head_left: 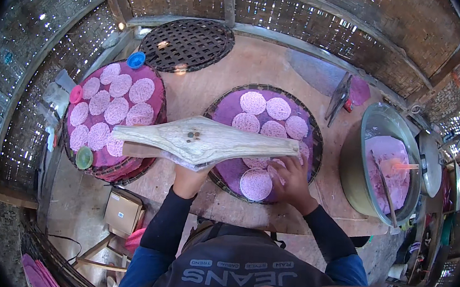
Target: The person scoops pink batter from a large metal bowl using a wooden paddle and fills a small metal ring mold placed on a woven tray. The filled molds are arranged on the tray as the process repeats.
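Note:
A long pale wooden bar (208, 138), broad in the middle and narrow at both ends, lies across the view above two round trays. Beneath its middle is my left hand (188, 181), closed and holding it up; the fingers are mostly hidden by the wood. My right hand (294, 186) is low over the right-hand tray (318, 153), fingers apart and bent, touching the edge of a pink disc of thin strands. Just left of that hand lies another lacy pink disc (255, 184) with a pale rim. More pink discs (253, 103) cover the tray's purple sheet.
At left, a stack of round trays (159, 94) bears several pink discs, with blue (136, 60), pink and green round pieces at its rim. A dark woven tray (187, 44) lies behind. At right stands a large basin (350, 173) of pink dough (386, 177) with a stick.

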`<action>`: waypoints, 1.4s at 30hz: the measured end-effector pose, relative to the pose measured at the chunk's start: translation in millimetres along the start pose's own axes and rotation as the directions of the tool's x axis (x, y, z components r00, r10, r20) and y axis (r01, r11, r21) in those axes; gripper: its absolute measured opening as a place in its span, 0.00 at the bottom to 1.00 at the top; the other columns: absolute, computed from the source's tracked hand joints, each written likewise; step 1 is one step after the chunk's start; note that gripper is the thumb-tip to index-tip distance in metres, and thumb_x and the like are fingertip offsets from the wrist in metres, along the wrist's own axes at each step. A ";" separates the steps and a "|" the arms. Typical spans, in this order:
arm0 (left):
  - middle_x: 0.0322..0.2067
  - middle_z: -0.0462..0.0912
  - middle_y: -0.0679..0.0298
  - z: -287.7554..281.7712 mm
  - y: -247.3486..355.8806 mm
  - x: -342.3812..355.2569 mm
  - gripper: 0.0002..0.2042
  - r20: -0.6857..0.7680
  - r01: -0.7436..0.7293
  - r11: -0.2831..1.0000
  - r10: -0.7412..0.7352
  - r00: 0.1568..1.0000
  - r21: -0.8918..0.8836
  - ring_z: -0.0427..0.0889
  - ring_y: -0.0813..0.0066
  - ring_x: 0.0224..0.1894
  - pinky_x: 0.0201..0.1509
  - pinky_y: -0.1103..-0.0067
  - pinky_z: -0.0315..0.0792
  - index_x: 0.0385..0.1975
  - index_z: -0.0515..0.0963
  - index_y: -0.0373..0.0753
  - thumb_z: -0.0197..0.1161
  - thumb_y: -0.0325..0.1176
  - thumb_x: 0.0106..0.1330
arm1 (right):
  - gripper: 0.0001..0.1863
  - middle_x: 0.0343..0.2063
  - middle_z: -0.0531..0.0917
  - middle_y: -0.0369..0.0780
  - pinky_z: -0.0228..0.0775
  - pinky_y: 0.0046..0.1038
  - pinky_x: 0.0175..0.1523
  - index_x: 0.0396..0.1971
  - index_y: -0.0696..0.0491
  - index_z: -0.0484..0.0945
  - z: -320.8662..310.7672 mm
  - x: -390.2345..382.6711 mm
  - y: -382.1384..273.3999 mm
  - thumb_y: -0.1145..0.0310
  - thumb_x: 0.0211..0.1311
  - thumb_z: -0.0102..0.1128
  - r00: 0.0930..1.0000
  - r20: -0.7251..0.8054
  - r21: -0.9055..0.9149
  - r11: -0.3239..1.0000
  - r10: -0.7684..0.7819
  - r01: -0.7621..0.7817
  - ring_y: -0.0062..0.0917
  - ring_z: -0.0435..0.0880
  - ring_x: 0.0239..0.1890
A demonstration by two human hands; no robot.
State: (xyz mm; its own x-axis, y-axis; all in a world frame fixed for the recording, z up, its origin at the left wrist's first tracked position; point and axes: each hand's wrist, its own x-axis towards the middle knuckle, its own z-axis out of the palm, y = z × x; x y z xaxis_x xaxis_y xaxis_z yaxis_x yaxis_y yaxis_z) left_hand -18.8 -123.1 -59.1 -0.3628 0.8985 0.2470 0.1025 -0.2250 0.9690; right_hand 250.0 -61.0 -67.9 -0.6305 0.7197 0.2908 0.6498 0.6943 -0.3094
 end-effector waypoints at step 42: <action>0.41 0.80 0.60 6.1 3.9 8.5 0.17 0.033 0.087 0.985 -0.083 0.996 -0.148 0.78 0.73 0.43 0.48 0.77 0.70 0.43 0.75 0.31 0.67 0.23 0.52 | 0.56 0.57 0.64 0.50 0.31 0.56 0.65 0.63 0.55 0.51 18.0 -10.4 -30.5 0.46 0.35 0.70 0.986 0.145 0.035 0.996 0.080 -0.086 0.46 0.57 0.63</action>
State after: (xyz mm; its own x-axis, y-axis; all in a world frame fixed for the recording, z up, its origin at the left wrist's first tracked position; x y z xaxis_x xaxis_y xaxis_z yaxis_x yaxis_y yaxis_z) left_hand -15.7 -114.1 -53.3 -0.3398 0.9259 0.1649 -0.0676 -0.1989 0.9777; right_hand 229.1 -89.8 -77.7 -0.6317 0.7642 0.1304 0.6861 0.6294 -0.3649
